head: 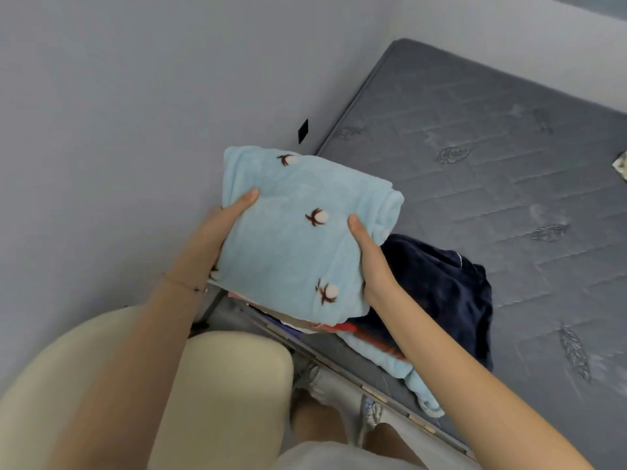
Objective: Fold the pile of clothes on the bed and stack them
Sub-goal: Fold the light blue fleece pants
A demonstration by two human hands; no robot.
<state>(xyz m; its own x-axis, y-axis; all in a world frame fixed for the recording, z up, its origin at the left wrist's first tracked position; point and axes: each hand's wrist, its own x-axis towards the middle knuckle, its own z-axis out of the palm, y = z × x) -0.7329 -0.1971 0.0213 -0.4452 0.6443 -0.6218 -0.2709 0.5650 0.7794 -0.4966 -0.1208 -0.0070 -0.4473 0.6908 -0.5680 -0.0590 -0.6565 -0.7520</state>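
A plain grey wall (118, 130) filled the left side, with a small black mark (303, 130) on it near the far corner of the bed. The person's left forearm rose from the lower left, a thin bracelet (183, 284) round the wrist. The left hand (220, 228) gripped the left edge of a folded blue cloth (291, 252), with the thumb lying flat on top and the fingers out of sight beneath.

The cloth was a soft, pale blue square printed with small white-and-brown cotton sprigs. It was held up in the middle of the view, above the near edge of the bed. Whether its lower edge touched the clothes below could not be told. The right hand (373, 269) gripped its right edge the same way, thumb pressed on top and fingers hidden underneath. On both sides the cloth lay between a thumb above and fingers below.

Below and to the right, the bed (509, 171), a bare grey quilted mattress, bore a loose pile of clothes (458, 334) at its near edge. A navy garment (441, 283) lay crumpled on top, and a pale blue garment (383, 364) spilled toward the bed's edge. A strip of red cloth (342, 328) showed just under the held cloth. At the far right a pale scrap (622, 166) lay on the mattress, well apart from the pile.
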